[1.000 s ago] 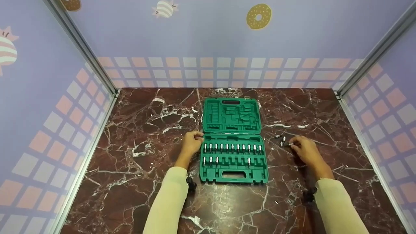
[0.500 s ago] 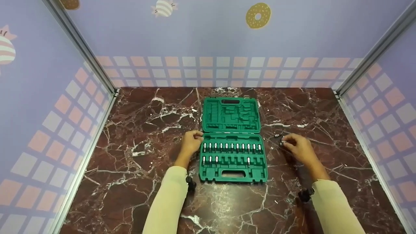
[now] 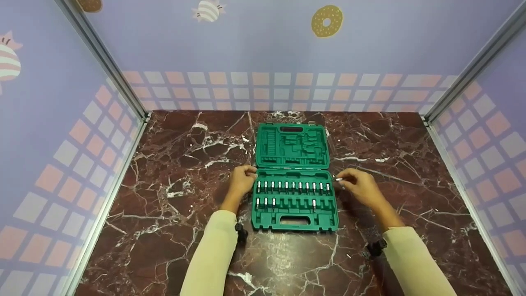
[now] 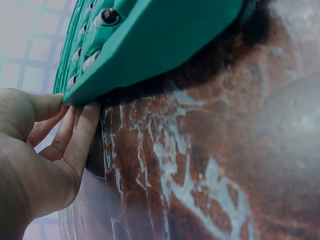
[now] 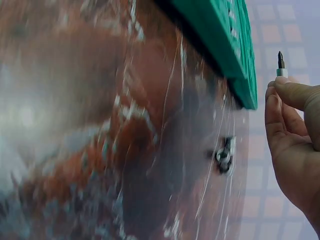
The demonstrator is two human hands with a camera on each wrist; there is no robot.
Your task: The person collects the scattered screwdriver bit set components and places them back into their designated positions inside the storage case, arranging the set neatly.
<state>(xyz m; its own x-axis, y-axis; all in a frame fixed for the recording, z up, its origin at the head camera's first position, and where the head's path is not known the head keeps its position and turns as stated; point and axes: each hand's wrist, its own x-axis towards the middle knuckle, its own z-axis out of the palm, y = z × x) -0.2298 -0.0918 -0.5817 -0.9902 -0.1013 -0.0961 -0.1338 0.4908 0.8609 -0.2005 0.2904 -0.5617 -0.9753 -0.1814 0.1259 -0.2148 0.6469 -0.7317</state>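
Note:
A green plastic tool case (image 3: 294,220) lies unfolded on the table, its lid (image 3: 292,144) leaning back at the far side. A full row of silver bit sockets (image 3: 294,186) sits in its upper slots, several more in the lower row. My left hand (image 3: 243,181) grips the case's left edge near the hinge, thumb on the rim and fingers against the side in the left wrist view. Just off the case's right edge my right hand (image 3: 361,187) pinches a bit socket (image 5: 281,65) between thumb and fingertips, its dark pointed tip sticking outward.
A few loose bit sockets (image 5: 225,156) lie on the marble-patterned table (image 3: 197,255) right of the case, hidden behind the right hand in the head view. Patterned walls (image 3: 283,49) close in the table at the back and both sides.
From the loose group on the right, my right hand has picked up a bit socket and moved left with it to the case's edge. The left hand and case stay put.

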